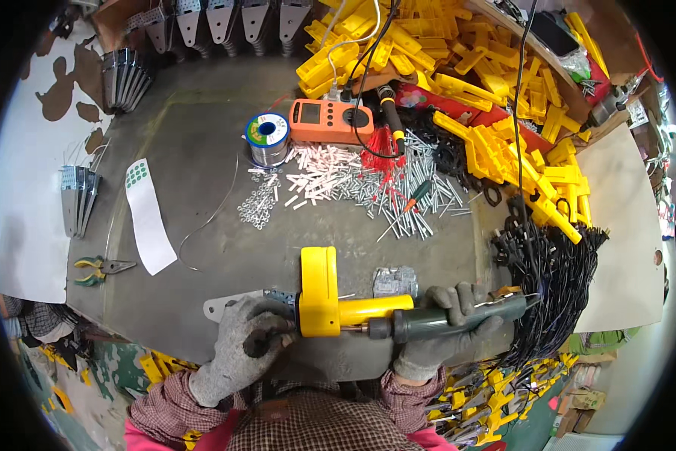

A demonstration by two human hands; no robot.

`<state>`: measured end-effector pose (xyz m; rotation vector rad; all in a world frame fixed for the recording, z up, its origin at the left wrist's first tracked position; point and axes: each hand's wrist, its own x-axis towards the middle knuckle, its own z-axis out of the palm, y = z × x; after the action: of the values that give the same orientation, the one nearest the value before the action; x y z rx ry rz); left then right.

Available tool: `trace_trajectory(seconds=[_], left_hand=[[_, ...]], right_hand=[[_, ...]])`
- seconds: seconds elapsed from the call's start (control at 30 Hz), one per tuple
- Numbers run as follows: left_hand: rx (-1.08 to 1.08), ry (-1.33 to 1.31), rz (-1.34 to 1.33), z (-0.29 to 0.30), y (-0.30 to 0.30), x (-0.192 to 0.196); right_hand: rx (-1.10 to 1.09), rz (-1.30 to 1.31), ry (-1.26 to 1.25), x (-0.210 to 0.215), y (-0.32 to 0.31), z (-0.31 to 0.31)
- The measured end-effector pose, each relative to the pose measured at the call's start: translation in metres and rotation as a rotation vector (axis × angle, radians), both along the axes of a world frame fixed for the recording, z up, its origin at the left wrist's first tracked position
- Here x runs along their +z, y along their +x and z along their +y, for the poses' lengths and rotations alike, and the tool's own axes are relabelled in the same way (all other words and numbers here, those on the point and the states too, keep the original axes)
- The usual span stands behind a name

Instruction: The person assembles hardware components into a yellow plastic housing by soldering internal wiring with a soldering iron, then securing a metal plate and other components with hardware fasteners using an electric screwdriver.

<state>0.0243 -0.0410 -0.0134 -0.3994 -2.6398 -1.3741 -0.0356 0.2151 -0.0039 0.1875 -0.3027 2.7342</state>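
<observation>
My left hand [240,346], in a grey knit glove, grips the lower end of a yellow plastic housing [324,297] that lies on the bench near the front edge. My right hand [451,323], also gloved, is closed around the dark green handle of a soldering iron [458,314]. The iron's tip points left and meets the yellow housing near its base. A metal bracket [225,304] lies under my left hand. A small silvery part [395,281] sits just behind the housing.
A solder spool [267,138] and an orange meter [330,120] stand at the back. Small white sleeves, washers and metal pins [398,192] are scattered mid-bench. Yellow housings [496,98] pile at the back right, black cables [548,278] at the right, pliers [97,268] and a sticker strip [148,218] at the left.
</observation>
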Motion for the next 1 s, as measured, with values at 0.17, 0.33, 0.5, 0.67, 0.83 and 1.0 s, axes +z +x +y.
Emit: trace_trajectory(seconds=[0.17, 0.33, 0.5, 0.67, 0.83, 1.0], left_hand=[[-0.05, 0.156, -0.053, -0.005, -0.003, 0.005], [-0.059, -0.482, 0.307, -0.024, -0.029, 0.016], [0.029, -0.075, -0.005, -0.035, -0.036, -0.005], [-0.15, -0.502, 0.067, -0.018, -0.074, 0.001], [0.115, -0.702, 0.459, 0.009, -0.157, -0.003], [0.138, -0.498, 0.134, 0.011, -0.171, 0.014]], right_hand=[[0.024, -0.148, 0.157, 0.027, -0.008, -0.004], [-0.337, -0.399, 1.822, 0.011, -0.048, 0.116], [-0.583, -0.365, 2.5, 0.041, -0.052, 0.154], [0.134, 0.285, 2.323, 0.069, -0.003, 0.057], [0.164, 0.56, 2.473, 0.018, -0.014, 0.047], [0.042, 0.575, 2.523, 0.022, -0.027, 0.038]])
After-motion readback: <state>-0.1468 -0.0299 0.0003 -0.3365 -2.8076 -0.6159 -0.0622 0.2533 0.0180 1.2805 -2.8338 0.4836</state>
